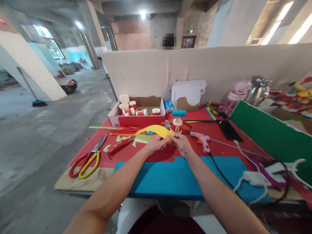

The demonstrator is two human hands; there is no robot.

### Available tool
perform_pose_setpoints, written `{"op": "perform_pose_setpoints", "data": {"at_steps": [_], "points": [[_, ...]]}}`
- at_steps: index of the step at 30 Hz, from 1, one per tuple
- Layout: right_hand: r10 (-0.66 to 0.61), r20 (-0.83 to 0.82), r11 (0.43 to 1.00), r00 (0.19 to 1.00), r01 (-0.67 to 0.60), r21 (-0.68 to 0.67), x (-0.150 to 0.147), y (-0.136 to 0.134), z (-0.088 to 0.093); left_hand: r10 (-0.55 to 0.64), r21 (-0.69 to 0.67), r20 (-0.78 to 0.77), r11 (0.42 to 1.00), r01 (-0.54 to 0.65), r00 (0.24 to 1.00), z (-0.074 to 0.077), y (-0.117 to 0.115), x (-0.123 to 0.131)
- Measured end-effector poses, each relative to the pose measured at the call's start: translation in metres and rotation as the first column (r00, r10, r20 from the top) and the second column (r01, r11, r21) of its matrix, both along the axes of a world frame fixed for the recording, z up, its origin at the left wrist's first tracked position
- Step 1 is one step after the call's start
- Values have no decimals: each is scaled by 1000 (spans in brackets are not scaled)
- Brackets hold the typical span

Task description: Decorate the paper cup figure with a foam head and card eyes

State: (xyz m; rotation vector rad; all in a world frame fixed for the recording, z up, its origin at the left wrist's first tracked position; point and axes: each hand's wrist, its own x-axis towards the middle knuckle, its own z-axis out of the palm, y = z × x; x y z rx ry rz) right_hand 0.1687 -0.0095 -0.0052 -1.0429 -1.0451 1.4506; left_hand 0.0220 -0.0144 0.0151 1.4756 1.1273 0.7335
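Note:
A curved yellow paper strip (156, 130) arcs above the red table cover (136, 152). My left hand (155, 143) and my right hand (180, 143) pinch its right end together, fingers closed on it. Just beyond my right hand stands a small red-and-white paper cup figure (176, 125) with a blue foam top (178, 113). A pink glue gun (201, 138) lies to the right of my right hand.
Large scissors with red and yellow handles (87, 157) lie at the left. An open box of red-and-white cups (136, 112) stands behind. A blue foam sheet (180, 177) covers the near edge. A black phone (228, 130), a power strip with cables (255, 178) and a green board (270, 136) are at the right.

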Motion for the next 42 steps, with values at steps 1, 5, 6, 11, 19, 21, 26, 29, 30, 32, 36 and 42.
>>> {"op": "perform_pose_setpoints", "data": {"at_steps": [1,5,6,11,19,21,26,29,30,32,36,42], "points": [[-6,13,1000,1000,6,8,0,0,0,9,2,5,1000,-9,1000,-1,1,0],[5,36,999,999,-6,39,-1,-1,1,42,-36,30,999,-41,999,-5,5,-2],[7,35,999,999,-8,43,-1,0,1,42,-50,34,998,-41,999,-5,5,-2],[-24,38,999,999,22,30,0,0,-1,13,3,31,1000,-13,999,-4,4,-4],[-14,-2,999,1000,13,-45,1,-2,5,74,123,-72,990,-65,995,-6,7,-6],[-77,54,997,996,78,-23,3,-2,6,80,141,-124,988,-62,989,-4,6,-6],[-120,73,993,990,121,-4,6,1,4,45,66,-17,997,-44,999,-1,6,-6],[-98,5,994,995,98,-41,7,2,4,21,8,83,1000,-22,996,-2,7,-5],[-88,-27,995,996,87,-58,8,2,4,23,-3,107,1000,-23,994,-2,7,-5],[-65,-100,994,993,56,-94,8,2,5,36,-10,144,999,-35,989,-2,7,-6],[23,-169,990,985,-47,-136,7,0,6,56,6,161,998,-58,985,-1,7,-7],[-35,-54,998,998,32,-52,3,-1,4,26,20,95,999,-28,995,2,4,-7]]}}
